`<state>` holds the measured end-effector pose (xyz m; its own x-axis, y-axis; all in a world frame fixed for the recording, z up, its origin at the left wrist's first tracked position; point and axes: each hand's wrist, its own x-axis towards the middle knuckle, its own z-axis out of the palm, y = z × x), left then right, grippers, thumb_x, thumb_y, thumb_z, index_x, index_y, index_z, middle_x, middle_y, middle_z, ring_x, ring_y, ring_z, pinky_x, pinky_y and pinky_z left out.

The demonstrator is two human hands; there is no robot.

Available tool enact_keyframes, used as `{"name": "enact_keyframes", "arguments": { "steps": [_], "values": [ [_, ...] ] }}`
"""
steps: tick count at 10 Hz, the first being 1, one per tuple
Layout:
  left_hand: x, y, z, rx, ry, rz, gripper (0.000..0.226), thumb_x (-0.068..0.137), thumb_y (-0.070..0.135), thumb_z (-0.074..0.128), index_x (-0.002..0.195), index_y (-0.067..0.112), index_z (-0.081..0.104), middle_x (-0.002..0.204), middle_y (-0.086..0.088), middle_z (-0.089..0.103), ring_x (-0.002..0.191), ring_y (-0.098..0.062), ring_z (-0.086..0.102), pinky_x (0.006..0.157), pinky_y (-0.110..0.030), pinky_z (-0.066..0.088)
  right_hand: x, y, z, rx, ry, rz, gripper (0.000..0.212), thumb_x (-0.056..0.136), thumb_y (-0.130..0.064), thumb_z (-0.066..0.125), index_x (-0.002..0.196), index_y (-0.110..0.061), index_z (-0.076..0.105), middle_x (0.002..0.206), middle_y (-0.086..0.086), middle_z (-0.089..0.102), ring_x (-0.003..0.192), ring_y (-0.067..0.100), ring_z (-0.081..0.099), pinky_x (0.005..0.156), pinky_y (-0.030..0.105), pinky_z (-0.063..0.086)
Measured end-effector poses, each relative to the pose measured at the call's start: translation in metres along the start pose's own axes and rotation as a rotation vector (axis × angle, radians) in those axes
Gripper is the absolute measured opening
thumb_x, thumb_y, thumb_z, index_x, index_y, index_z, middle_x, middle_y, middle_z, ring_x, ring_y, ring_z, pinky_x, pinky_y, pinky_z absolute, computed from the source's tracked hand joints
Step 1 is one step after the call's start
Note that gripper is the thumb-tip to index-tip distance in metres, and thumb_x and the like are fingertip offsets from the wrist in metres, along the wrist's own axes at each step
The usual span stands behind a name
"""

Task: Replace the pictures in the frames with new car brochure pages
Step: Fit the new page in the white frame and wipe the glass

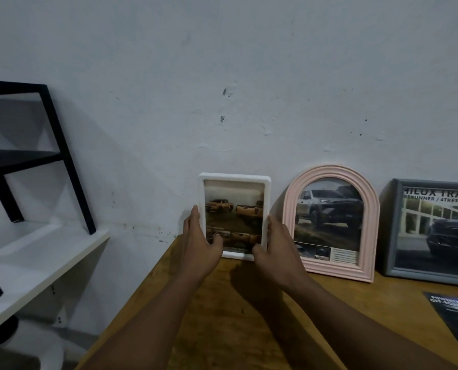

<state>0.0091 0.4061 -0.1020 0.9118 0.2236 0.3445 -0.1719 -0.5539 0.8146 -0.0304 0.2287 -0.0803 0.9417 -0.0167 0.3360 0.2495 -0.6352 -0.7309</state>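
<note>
A white rectangular frame with a page of orange pickup trucks stands upright against the wall at the back of the wooden table. My left hand grips its left edge, thumb on the front near the bottom. My right hand grips its right edge and lower right corner. To its right a pink arched frame shows a grey pickup, and a grey rectangular frame shows a dark vehicle page. A dark brochure page lies flat at the table's right edge.
The white wall rises directly behind the frames. Left of the table stands a white shelf with a black metal rack on it. A gap separates the shelf from the table's left edge.
</note>
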Motion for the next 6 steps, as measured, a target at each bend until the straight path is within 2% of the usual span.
{"name": "enact_keyframes", "arguments": {
  "steps": [1,2,3,4,5,6],
  "values": [
    [0.009,-0.001,0.007,-0.003,-0.034,-0.010,0.089,0.094,0.022,0.068,0.158,0.035,0.007,0.162,0.002,0.024,0.142,-0.029,0.039,0.104,-0.050,0.050,0.007,-0.001,0.001,-0.036,-0.002,0.018,0.066,0.096,-0.020,0.058,0.151,-0.020,0.022,0.146,0.005,0.039,0.127,0.018,0.045,0.088,0.019,0.032],
    [0.012,-0.002,0.012,0.023,-0.070,-0.014,0.090,0.095,0.025,0.067,0.159,0.035,0.005,0.164,0.002,0.022,0.142,-0.029,0.040,0.104,-0.045,0.048,0.011,-0.003,0.003,-0.056,-0.030,0.050,0.068,0.096,-0.022,0.058,0.152,-0.018,0.021,0.149,0.006,0.035,0.130,0.022,0.044,0.095,0.024,0.037],
    [0.013,-0.002,0.012,0.072,-0.120,-0.035,0.089,0.097,0.028,0.065,0.160,0.036,0.003,0.167,0.002,0.019,0.145,-0.030,0.037,0.107,-0.045,0.045,0.015,-0.003,0.007,-0.063,-0.061,0.086,0.064,0.093,-0.022,0.060,0.148,-0.019,0.027,0.147,0.007,0.038,0.128,0.024,0.046,0.101,0.032,0.041],
    [0.010,0.003,0.010,0.067,-0.143,-0.020,0.087,0.098,0.027,0.063,0.160,0.035,0.003,0.167,0.002,0.020,0.145,-0.029,0.036,0.108,-0.043,0.043,0.015,-0.004,0.005,-0.057,-0.082,0.091,0.058,0.091,-0.021,0.062,0.142,-0.021,0.035,0.142,0.007,0.044,0.121,0.022,0.049,0.094,0.029,0.043],
    [0.007,0.008,0.005,0.068,-0.151,0.015,0.084,0.098,0.020,0.063,0.160,0.033,0.009,0.165,0.002,0.024,0.145,-0.026,0.036,0.108,-0.038,0.042,0.013,-0.008,-0.003,-0.062,-0.104,0.117,0.061,0.092,-0.020,0.062,0.146,-0.019,0.035,0.146,0.006,0.042,0.128,0.025,0.046,0.102,0.035,0.043],
    [0.003,0.021,-0.002,0.065,-0.182,0.123,0.080,0.093,0.019,0.065,0.156,0.035,0.020,0.156,0.004,0.038,0.139,-0.023,0.044,0.106,-0.035,0.046,0.007,-0.019,-0.023,-0.076,-0.084,0.106,0.062,0.092,-0.021,0.064,0.147,-0.018,0.036,0.142,0.008,0.046,0.126,0.028,0.049,0.104,0.041,0.046]
  ]
}}
